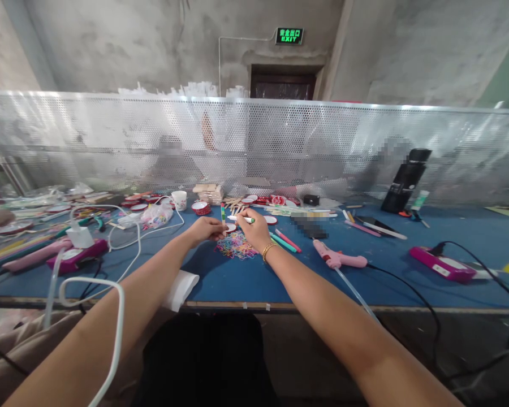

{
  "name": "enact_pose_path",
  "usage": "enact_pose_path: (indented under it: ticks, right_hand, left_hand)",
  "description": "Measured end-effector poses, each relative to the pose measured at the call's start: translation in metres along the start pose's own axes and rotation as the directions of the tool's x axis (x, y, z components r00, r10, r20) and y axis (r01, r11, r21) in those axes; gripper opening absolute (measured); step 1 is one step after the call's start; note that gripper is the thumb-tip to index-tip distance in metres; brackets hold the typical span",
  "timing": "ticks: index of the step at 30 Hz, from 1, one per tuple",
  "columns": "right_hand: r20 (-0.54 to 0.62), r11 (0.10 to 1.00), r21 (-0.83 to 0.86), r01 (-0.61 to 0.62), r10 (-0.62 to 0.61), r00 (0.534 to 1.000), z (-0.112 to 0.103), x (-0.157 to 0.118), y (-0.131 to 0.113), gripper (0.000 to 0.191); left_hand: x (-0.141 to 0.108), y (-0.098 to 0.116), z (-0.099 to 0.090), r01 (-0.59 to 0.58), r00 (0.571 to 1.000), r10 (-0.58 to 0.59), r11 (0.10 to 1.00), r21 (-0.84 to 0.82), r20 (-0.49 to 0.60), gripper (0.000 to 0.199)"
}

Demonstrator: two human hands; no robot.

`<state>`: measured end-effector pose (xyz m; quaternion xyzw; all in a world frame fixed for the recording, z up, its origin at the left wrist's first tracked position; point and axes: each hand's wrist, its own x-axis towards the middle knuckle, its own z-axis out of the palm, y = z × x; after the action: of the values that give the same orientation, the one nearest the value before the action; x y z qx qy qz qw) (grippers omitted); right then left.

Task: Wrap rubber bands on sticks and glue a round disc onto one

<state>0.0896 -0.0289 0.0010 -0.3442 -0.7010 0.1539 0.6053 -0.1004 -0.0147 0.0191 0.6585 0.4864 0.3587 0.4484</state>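
Note:
My left hand (208,229) pinches a thin upright stick (223,212) with green, white and orange bands. Closed around a white marker (248,219) with green on it, my right hand (254,227) holds the pen's tip end toward the stick. Just below the stick lies a small white disc (230,228) with a red rim; I cannot tell whether my fingers touch it. A loose pile of colourful rubber bands (237,247) spreads under both hands. Right of it lie a teal marker (283,242) and a red-pink marker (289,241).
A pink glue gun (337,257) with its cord lies right of my hands, near a magenta power strip (441,264). White cable (139,237) loops over the left side. A paper cup (179,200) and black bottle (406,181) stand before the perforated metal screen (280,133).

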Motion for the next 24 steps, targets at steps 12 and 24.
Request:
enact_pose_path:
  ticks: [12,24]
  right_hand:
    - [0.008,0.999,0.035,-0.027,0.026,1.0,-0.0016,0.0007,-0.0037,0.022]
    - [0.024,0.999,0.034,0.011,-0.011,1.0,-0.0016,0.001,-0.0015,0.021]
  left_hand:
    - [-0.0018,0.002,0.0016,0.002,1.0,-0.002,1.0,-0.02,-0.008,0.043]
    - [-0.0003,-0.0008,0.0009,-0.01,1.0,0.01,1.0,-0.007,0.022,0.041]
